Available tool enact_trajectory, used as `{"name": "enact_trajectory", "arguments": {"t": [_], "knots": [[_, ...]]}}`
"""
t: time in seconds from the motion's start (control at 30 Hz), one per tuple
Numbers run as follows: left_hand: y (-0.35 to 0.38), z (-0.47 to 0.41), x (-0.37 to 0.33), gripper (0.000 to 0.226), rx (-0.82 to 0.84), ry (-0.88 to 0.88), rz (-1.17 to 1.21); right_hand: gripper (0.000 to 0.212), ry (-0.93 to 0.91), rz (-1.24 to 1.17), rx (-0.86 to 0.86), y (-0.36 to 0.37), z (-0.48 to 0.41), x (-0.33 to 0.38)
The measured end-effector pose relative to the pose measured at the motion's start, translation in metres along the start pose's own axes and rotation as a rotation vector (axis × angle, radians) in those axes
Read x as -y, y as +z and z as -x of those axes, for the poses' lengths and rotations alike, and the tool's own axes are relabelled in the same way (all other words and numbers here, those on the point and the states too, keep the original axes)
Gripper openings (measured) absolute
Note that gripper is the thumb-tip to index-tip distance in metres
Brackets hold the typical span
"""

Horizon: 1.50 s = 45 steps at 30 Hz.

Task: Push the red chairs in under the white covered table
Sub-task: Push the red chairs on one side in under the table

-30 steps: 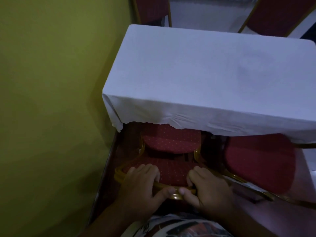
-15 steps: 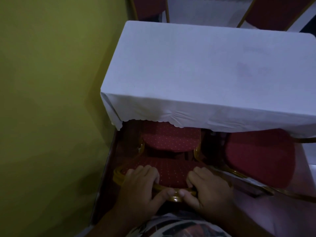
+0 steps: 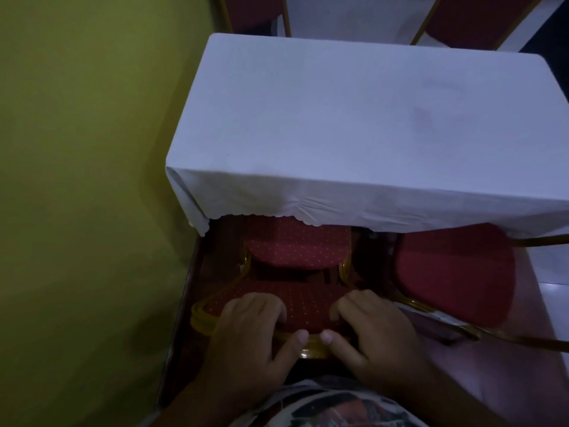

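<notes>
A red dotted chair (image 3: 297, 251) with a gold frame stands in front of me, its seat partly under the hanging edge of the white covered table (image 3: 354, 118). My left hand (image 3: 246, 331) and my right hand (image 3: 375, 331) both grip the top of its backrest, fingers over the red padding, thumbs on the gold rail. A second red chair (image 3: 455, 272) stands to the right, turned at an angle, its seat partly under the cloth.
A yellow-green wall (image 3: 86, 180) runs close along the left, with a dark skirting strip at its foot. Two more red chairs (image 3: 474, 16) stand at the far side of the table. Pale floor shows at the right.
The chair has slid a little farther under the cloth, and my view has shifted closer over the table. Both hands keep their hold on the backrest.
</notes>
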State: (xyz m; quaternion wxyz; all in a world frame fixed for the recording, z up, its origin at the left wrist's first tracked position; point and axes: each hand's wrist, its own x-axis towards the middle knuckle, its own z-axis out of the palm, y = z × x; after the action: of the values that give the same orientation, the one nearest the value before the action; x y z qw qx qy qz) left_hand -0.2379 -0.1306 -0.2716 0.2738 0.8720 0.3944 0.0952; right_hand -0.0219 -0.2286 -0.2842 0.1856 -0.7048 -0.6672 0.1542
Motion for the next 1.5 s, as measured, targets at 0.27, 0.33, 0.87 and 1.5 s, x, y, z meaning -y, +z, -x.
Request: {"name": "enact_trajectory", "arguments": {"t": [0.27, 0.33, 0.87, 1.5], "knots": [[0.036, -0.033, -0.085, 0.05, 0.027, 0.038, 0.016, 0.043, 0.079, 0.036, -0.066, -0.065, 0.041, -0.066], [0.052, -0.042, -0.117, 0.054, 0.028, 0.043, 0.009, 0.04, 0.094, 0.044, -0.08, -0.085, 0.063, -0.095], [0.207, -0.146, -0.352, 0.074, 0.053, -0.025, -0.02, 0.048, 0.311, 0.206, -0.077, -0.238, 0.191, -0.363], [0.346, -0.246, -0.548, 0.064, 0.125, -0.018, 0.074, 0.055, 0.26, 0.285, 0.056, -0.378, 0.225, -0.577]]}}
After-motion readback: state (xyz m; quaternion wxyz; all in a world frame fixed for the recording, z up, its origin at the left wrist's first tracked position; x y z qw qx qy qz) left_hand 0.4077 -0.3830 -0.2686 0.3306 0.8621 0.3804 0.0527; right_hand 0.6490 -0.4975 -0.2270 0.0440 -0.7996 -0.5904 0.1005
